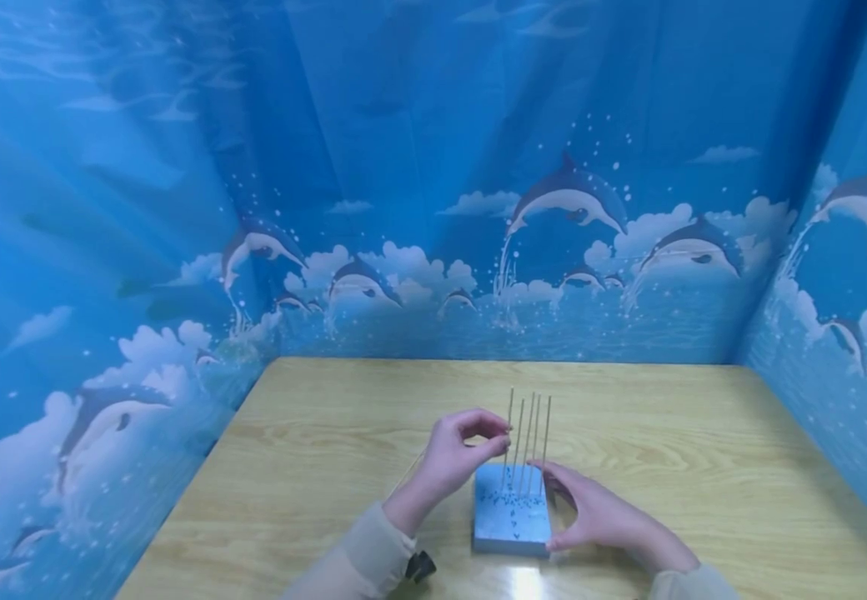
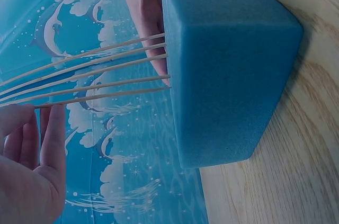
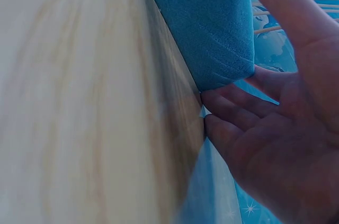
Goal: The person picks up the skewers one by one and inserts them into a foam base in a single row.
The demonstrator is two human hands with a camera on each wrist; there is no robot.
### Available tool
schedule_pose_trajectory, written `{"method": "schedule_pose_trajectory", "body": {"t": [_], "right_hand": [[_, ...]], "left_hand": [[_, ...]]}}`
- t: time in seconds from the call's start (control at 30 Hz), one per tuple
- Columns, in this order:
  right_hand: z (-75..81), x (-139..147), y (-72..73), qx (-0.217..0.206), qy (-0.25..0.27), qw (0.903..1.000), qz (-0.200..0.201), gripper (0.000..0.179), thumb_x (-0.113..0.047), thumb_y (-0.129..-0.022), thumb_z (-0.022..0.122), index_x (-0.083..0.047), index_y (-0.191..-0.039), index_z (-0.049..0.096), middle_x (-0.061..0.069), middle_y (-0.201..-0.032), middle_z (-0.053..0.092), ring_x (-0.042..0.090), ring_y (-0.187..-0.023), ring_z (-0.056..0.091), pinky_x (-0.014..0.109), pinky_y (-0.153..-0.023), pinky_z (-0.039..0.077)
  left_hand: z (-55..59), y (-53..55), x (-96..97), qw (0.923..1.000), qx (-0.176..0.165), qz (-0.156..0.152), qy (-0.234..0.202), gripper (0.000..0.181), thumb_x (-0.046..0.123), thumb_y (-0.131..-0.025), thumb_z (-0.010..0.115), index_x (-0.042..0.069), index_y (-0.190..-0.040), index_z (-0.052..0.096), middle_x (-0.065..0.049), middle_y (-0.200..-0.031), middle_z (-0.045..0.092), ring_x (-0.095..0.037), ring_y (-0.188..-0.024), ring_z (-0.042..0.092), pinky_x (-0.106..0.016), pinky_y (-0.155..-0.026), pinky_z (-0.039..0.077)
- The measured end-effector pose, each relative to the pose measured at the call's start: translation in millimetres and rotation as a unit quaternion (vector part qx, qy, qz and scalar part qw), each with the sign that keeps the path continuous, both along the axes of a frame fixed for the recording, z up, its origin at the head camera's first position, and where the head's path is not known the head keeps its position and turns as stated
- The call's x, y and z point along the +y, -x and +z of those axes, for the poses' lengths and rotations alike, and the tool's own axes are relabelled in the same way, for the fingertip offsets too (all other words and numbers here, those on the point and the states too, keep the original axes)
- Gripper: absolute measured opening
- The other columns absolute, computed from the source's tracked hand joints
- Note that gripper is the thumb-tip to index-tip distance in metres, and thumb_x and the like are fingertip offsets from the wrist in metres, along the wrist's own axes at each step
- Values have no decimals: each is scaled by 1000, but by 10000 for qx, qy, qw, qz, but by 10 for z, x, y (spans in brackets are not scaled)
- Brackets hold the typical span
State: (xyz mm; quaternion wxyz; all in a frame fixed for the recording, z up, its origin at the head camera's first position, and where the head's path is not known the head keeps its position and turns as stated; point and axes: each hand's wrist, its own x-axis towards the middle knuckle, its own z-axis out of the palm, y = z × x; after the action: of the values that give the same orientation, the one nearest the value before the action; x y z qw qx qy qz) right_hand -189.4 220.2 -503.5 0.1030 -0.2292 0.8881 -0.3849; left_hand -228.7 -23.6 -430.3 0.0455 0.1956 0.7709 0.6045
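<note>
A blue foam block [image 1: 512, 529] sits on the table, its top dotted with many small dark holes. Several thin wooden sticks [image 1: 547, 425] stand upright in it in a row. My left hand [image 1: 454, 457] pinches the leftmost stick [image 2: 106, 96] between thumb and fingertips, well above the block, and that stick's lower end meets the foam. Against the block's right side, my right hand [image 1: 602, 510] grips it, thumb at the near corner and fingers at the far one. The right wrist view shows those fingers [image 3: 238, 107] curled behind the block's edge.
The wooden table [image 1: 313, 433] extends around the block on all sides. Beyond the left wrist, part of another thin pale stick [image 1: 408, 471] shows. A small black object [image 1: 420, 567] is by the left cuff. Dolphin-print curtains [image 1: 403, 167] enclose the table at back and sides.
</note>
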Motion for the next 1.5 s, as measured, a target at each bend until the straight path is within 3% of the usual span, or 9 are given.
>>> {"method": "schedule_pose_trajectory", "body": {"t": [0.2,0.53,0.83,1.07,1.3,1.5], "right_hand": [[-5,-15,-3,149,-28,9999,41,119,-54,-60,86,-2,-152,31,17,-151,46,37,-133,50,61,-113,30],[17,-25,-2,106,-12,9999,21,119,-53,-60,86,-1,-152,31,18,-151,45,36,-133,50,60,-114,30],[31,-22,3,160,38,9998,86,120,-53,-60,86,-1,-152,30,18,-151,44,38,-133,50,62,-113,30],[49,-24,-2,155,33,9998,113,119,-52,-61,86,1,-151,30,20,-152,43,38,-133,49,59,-113,32],[33,-26,-5,272,-22,9995,130,118,-52,-61,86,3,-150,31,19,-150,46,37,-131,51,57,-112,34],[38,-24,-3,205,-15,9997,92,119,-53,-61,86,1,-151,30,19,-151,44,38,-133,50,59,-113,32]], "left_hand": [[-7,5,6,9998,25,51,168,14,17,-86,75,16,-101,73,1,-96,74,-9,-91,69,-22,-86,58],[-13,29,8,9994,-25,98,341,14,17,-86,75,19,-99,73,6,-95,73,-6,-93,67,-46,-101,54],[-35,54,-1,9995,-102,159,246,14,18,-85,76,18,-99,73,4,-94,74,-9,-94,68,-44,-104,52],[-30,42,7,9989,-47,105,449,16,18,-86,75,17,-101,73,9,-95,73,-5,-95,67,-47,-104,51],[-34,48,8,9985,15,125,539,15,17,-86,75,17,-101,73,10,-95,73,-4,-93,67,-43,-102,53],[-38,42,9,9986,22,122,516,13,16,-86,75,19,-99,73,9,-94,73,-3,-91,66,-49,-102,53]]}}
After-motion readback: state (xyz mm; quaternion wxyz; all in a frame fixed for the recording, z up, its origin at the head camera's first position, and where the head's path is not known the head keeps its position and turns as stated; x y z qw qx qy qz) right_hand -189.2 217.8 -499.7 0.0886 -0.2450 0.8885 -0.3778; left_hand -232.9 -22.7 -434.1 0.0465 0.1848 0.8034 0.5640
